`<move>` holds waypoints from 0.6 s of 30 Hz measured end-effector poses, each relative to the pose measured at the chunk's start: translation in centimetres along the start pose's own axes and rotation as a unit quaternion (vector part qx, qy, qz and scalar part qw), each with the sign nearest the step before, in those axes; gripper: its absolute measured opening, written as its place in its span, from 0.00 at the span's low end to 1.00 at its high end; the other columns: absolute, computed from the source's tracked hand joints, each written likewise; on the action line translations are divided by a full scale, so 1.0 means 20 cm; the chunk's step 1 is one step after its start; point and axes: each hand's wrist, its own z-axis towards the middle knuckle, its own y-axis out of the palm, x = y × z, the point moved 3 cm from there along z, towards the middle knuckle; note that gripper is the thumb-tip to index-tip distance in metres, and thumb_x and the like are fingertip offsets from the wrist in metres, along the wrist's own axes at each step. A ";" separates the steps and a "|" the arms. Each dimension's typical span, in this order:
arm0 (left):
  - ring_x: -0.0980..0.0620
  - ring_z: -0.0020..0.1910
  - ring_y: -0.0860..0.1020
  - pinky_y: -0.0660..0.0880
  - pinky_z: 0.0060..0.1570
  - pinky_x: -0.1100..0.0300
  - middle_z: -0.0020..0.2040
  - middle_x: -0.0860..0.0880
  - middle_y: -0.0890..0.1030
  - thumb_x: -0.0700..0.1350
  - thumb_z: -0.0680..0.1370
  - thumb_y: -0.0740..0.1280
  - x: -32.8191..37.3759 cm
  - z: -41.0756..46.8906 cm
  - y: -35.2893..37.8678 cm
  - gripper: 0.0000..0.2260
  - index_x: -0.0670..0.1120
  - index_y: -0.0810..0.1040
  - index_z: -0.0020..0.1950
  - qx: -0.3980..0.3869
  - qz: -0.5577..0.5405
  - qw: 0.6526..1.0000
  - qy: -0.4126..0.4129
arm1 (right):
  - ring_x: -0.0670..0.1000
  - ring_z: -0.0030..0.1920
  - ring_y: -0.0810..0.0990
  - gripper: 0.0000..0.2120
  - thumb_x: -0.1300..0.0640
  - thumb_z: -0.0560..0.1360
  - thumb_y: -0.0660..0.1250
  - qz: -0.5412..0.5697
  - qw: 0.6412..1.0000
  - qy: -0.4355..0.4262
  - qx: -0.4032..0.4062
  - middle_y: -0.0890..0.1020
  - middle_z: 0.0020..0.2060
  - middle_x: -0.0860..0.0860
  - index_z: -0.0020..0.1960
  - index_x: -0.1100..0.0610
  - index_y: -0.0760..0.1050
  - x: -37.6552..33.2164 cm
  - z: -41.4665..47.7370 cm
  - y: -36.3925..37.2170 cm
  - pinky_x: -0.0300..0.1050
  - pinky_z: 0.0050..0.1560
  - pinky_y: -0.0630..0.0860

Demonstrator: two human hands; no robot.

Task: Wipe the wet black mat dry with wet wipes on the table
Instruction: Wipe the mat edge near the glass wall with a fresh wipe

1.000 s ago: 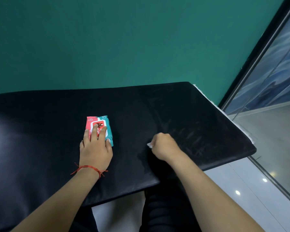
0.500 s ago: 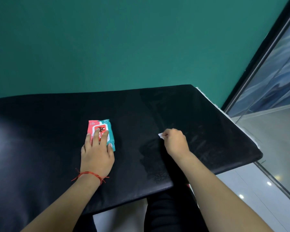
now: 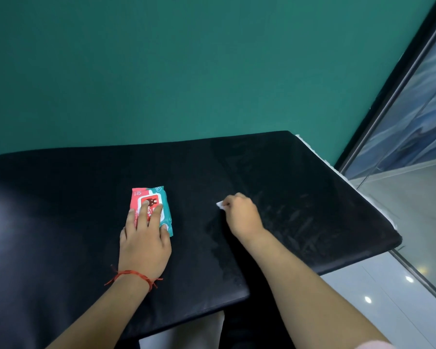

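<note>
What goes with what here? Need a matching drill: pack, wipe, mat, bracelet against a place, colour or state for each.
Things:
1. pack
2. wipe
3. mat
4. bracelet

Place, colour or state:
A. red
B. pinched in right hand
C. under left hand, fingers flat on it
D. black, streaked on its right part

Pairs: 1-C, 2-B, 3-D, 4-A

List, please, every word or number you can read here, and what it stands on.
"30": near the far left corner of the wet wipes pack.
Lettering on its red label, partly under the left hand: too blurred to read.
Small mark on its teal corner: too small to read.
No other text.
</note>
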 end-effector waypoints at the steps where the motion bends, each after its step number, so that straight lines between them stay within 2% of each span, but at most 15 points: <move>1: 0.38 0.81 0.60 0.69 0.74 0.37 0.83 0.46 0.63 0.53 0.85 0.59 0.00 0.00 0.00 0.25 0.51 0.66 0.82 0.000 0.001 1.000 0.000 | 0.57 0.50 0.83 0.10 0.60 0.80 0.68 -0.016 1.000 0.021 0.007 0.82 0.51 0.52 0.54 0.52 0.87 0.07 0.04 -0.03 0.45 0.49 0.75; 6: 0.38 0.80 0.61 0.69 0.73 0.37 0.82 0.45 0.64 0.53 0.84 0.60 0.00 0.01 0.02 0.25 0.50 0.66 0.82 -0.002 0.007 1.000 -0.001 | 0.56 0.48 0.83 0.15 0.67 0.79 0.64 -0.040 0.995 0.090 0.014 0.83 0.54 0.50 0.52 0.52 0.86 0.22 0.04 -0.12 0.44 0.44 0.73; 8: 0.37 0.80 0.61 0.69 0.72 0.37 0.82 0.45 0.64 0.52 0.84 0.60 0.00 0.01 0.02 0.25 0.50 0.66 0.81 0.001 0.008 1.000 0.000 | 0.56 0.50 0.84 0.14 0.66 0.79 0.65 -0.032 0.997 0.074 0.018 0.83 0.53 0.50 0.52 0.51 0.86 0.14 -0.03 -0.10 0.44 0.46 0.73; 13: 0.37 0.80 0.61 0.69 0.72 0.37 0.83 0.45 0.64 0.52 0.84 0.60 0.00 0.01 0.02 0.25 0.50 0.66 0.82 0.001 0.010 1.000 -0.002 | 0.53 0.49 0.83 0.14 0.65 0.78 0.65 0.020 0.998 -0.045 -0.026 0.83 0.51 0.49 0.51 0.51 0.86 -0.19 -0.16 0.08 0.46 0.52 0.78; 15: 0.37 0.81 0.61 0.69 0.72 0.37 0.83 0.45 0.63 0.52 0.84 0.60 0.00 0.01 0.02 0.25 0.50 0.66 0.82 0.001 0.008 1.000 -0.002 | 0.52 0.49 0.83 0.14 0.65 0.79 0.64 0.041 0.997 -0.055 -0.043 0.83 0.52 0.48 0.51 0.52 0.86 -0.22 -0.10 0.12 0.47 0.53 0.79; 18: 0.37 0.80 0.62 0.70 0.72 0.37 0.82 0.45 0.64 0.51 0.84 0.61 0.00 0.01 0.02 0.25 0.49 0.68 0.81 0.004 0.003 1.000 0.000 | 0.54 0.50 0.84 0.12 0.62 0.80 0.65 0.043 0.998 -0.028 -0.029 0.84 0.52 0.49 0.50 0.51 0.86 -0.18 0.05 0.10 0.49 0.54 0.80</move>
